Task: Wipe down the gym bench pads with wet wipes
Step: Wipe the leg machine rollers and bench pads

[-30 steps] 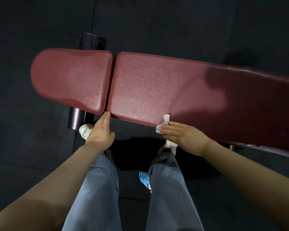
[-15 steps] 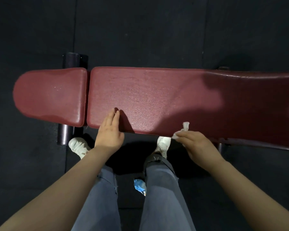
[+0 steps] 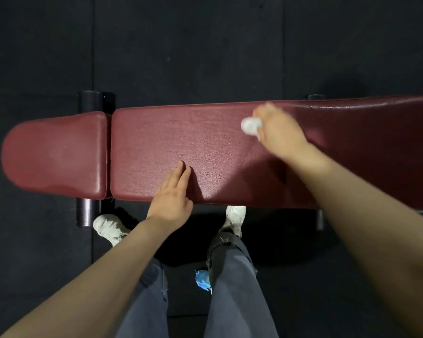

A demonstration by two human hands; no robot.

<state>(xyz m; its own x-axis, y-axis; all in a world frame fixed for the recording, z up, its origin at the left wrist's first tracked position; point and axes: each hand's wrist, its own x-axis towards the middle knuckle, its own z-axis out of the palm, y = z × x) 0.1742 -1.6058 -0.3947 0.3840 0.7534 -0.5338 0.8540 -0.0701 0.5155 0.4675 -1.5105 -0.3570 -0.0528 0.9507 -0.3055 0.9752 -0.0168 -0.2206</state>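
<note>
A dark red gym bench lies across the view, with a short seat pad (image 3: 54,154) on the left and a long back pad (image 3: 181,147) running off the right edge. My right hand (image 3: 279,132) is over the far half of the long pad and grips a crumpled white wet wipe (image 3: 250,125), which is blurred by motion. Resting flat on the near edge of the long pad is my left hand (image 3: 172,193), its fingers straight and together.
Black rubber floor surrounds the bench. A black foam roller (image 3: 88,211) sticks out under the seat pad. My white shoes (image 3: 110,226) and jeans stand against the near side, and a blue packet (image 3: 203,280) lies between my legs. A bench leg (image 3: 320,219) stands at right.
My right hand has swept the wipe from the near edge of the long pad up toward its far edge. My left hand stays flat on the near edge.
</note>
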